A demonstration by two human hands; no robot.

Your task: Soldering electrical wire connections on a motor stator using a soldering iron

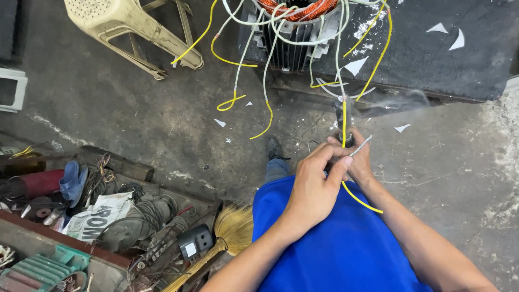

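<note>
Right of centre, the left hand [315,186] covered most of the right hand [358,159], hiding its grip. Left fingers pinched a thin yellow insulated wire [344,121] running vertically up to the copper-wound grey motor stator [296,27], cut off at the top edge; a thin silvery rod [361,145] angled up-right.

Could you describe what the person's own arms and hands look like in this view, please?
Both forearms are bare, with no sleeves reaching them and no gloves on the left hand or the right hand. No watch, ring or bracelet shows. The person wears bright blue clothing below the arms.
</note>
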